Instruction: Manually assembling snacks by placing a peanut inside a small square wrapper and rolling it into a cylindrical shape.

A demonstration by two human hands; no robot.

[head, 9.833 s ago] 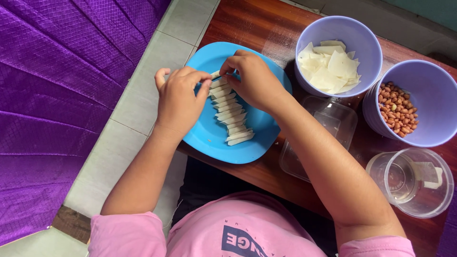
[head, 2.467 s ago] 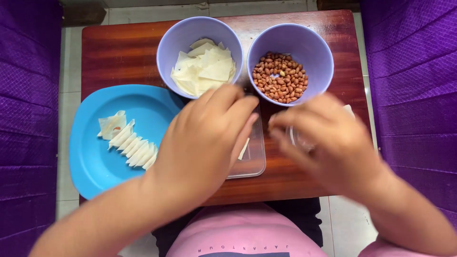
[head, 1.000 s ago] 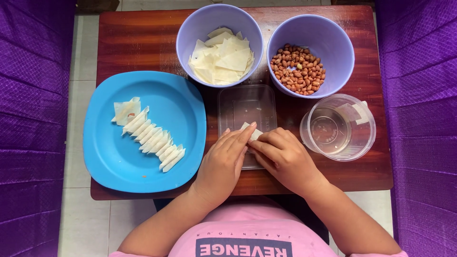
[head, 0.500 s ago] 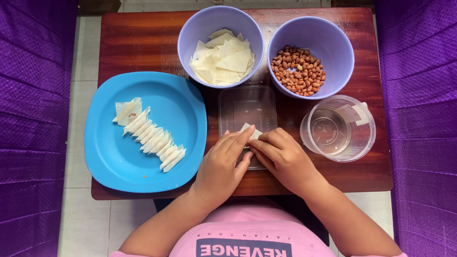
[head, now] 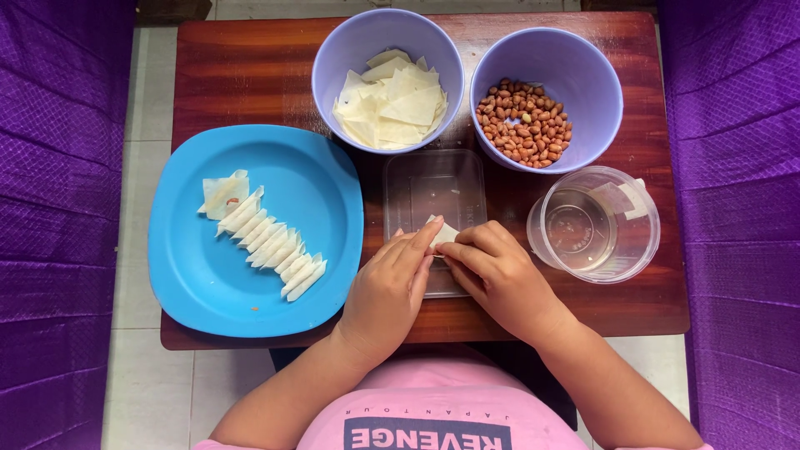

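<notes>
Both hands, left hand [head: 390, 287] & right hand [head: 498, 275], pinch one small wrapper piece [head: 442, 234] over a clear tray [head: 433, 187]. Left of the grip, approx. a dozen rolled pieces [head: 265, 242] sit on a blue plate [head: 208, 292]; beyond it, wrapper bowl [head: 388, 100] & peanut bowl [head: 527, 125] look well stocked, so plenty left.

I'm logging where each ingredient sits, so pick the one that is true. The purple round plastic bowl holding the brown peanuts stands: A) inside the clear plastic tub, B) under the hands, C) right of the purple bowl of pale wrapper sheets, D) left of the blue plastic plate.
C: the purple round plastic bowl of brown peanuts stands at the table's far right, beside the purple bowl of pale wrapper sheets.
</notes>
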